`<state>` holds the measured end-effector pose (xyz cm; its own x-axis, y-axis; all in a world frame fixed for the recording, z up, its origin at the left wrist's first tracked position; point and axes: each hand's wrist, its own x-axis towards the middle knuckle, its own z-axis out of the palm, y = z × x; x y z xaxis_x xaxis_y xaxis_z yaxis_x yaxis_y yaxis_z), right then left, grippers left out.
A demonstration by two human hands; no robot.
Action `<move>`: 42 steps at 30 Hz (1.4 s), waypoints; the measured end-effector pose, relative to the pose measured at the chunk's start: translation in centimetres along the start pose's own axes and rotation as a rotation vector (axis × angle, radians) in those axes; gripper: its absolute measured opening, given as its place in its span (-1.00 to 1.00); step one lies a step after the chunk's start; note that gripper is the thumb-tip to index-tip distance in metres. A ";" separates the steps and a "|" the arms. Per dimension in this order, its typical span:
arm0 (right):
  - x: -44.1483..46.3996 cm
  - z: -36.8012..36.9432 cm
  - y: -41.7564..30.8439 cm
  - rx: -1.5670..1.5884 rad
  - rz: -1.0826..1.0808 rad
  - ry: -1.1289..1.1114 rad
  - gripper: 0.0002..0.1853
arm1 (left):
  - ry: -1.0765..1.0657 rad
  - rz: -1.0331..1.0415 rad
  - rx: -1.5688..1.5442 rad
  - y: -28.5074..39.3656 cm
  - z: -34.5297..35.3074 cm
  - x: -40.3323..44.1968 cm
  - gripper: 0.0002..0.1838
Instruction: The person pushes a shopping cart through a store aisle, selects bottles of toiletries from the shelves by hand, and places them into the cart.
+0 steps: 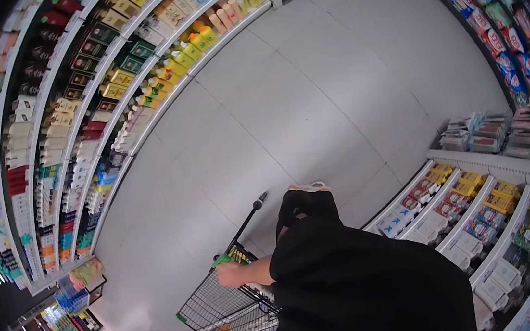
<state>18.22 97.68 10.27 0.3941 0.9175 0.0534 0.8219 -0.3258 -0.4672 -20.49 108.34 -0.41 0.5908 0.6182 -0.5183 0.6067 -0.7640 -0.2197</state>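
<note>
My left hand [230,275] is closed around the handle of a shopping cart [220,314], beside my left hip. The cart has a dark wire basket with green corner pieces, and a green part of its handle [225,259] shows above my fingers. A dark bar of its frame ends in a wheel [259,203] near my shoe [310,188]. My black clothing [363,285] covers part of the basket's right side. My right hand is outside the picture.
A long shelf unit [156,67] with bottles and boxes curves along the left. Small packaged goods fill a shelf unit [474,220] at the right, and bagged products [499,41] line the upper right. Grey tiled floor [309,95] lies between them. More displays [78,304] stand at lower left.
</note>
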 end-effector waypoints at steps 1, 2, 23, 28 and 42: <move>0.1 -0.5 -0.1 -0.040 -0.014 -0.057 -0.87 | -0.004 0.005 0.008 0.1 -0.4 0.6 -0.62; -0.1 -0.7 -0.1 -0.037 -0.009 -0.050 -0.87 | -0.008 0.011 0.009 0.3 -1.1 0.9 -0.62; -12.6 -14.1 15.9 1.101 0.143 -0.115 -0.82 | -0.115 -0.196 -0.139 2.8 1.6 -8.4 -0.62; -37.6 -14.5 23.8 0.877 0.793 -0.740 -0.63 | -0.150 -0.250 -0.137 2.0 3.1 -11.3 -0.61; -45.7 -13.7 5.7 1.969 1.075 -1.192 -0.18 | -0.171 -0.297 -0.122 0.5 4.7 -15.2 -0.61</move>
<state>10.51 50.78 17.22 -0.5970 0.5845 -0.5496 -0.7347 -0.6735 0.0817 -31.68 97.71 3.45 0.2881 0.7620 -0.5800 0.8037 -0.5217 -0.2862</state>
